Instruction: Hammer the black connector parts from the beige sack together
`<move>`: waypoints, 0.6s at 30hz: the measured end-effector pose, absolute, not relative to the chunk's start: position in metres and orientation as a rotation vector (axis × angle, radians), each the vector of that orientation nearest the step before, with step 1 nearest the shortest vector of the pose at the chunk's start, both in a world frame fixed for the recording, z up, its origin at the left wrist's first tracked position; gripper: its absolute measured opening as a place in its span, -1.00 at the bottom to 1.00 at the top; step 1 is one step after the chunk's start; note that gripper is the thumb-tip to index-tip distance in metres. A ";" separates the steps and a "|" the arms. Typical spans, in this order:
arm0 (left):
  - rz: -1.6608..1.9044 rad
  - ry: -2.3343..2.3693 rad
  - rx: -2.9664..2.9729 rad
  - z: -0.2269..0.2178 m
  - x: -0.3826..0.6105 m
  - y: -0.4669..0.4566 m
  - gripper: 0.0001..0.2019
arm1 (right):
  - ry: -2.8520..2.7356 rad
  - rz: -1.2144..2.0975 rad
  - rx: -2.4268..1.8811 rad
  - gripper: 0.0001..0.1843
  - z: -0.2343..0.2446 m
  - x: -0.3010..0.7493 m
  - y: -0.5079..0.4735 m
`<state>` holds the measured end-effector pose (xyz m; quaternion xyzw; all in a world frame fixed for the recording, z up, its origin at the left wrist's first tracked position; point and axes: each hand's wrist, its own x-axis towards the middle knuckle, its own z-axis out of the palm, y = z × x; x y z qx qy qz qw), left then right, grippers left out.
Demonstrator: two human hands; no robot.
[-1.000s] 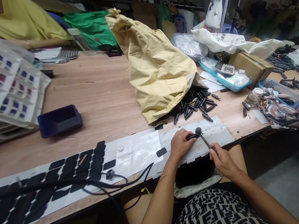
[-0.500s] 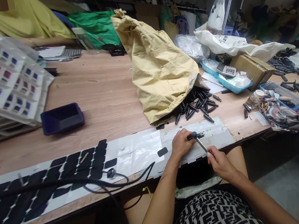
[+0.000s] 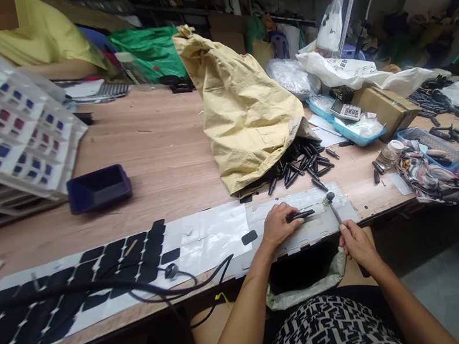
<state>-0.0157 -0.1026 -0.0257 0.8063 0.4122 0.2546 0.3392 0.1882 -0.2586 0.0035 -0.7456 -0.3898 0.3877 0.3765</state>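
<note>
My left hand [image 3: 281,224] is closed on a slim black pen-like part [image 3: 303,215], holding it against a grey board [image 3: 285,241] at the table's front edge. My right hand [image 3: 356,242] grips a small hammer [image 3: 333,208] with a dark round head and a metal shaft. The hammer head is to the right of the black part, apart from it. Beyond my hands, a heap of similar black parts [image 3: 304,160] spills from the mouth of a tan cloth sack [image 3: 247,122].
A dark blue tray [image 3: 99,189] and white plastic crates [image 3: 6,127] stand at the left. Black cables [image 3: 143,286] cross a white sheet with black pads [image 3: 109,268]. To the right are a blue basket [image 3: 362,135], a jar [image 3: 391,152] and a patterned cloth [image 3: 427,174]. A person in yellow [image 3: 52,37] sits opposite.
My right hand has moved the hammer right, away from the black part, which now shows more fully. My left hand stays on the board, holding the part.
</note>
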 end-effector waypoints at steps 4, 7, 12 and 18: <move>0.682 0.848 2.168 -0.020 -0.023 -0.132 -0.87 | -0.995 1.006 -1.949 -0.71 0.000 0.188 -0.258; 0.685 0.752 2.274 -0.020 -0.029 -0.163 -0.86 | -1.090 0.930 -1.965 -0.74 -0.004 0.190 -0.256; 0.634 0.772 2.397 -0.020 -0.034 -0.189 -0.73 | -1.251 0.663 -1.993 -0.74 -0.015 0.192 -0.259; 0.808 1.051 2.141 -0.019 -0.023 -0.149 -0.87 | -1.326 0.609 -2.009 -0.76 -0.019 0.195 -0.259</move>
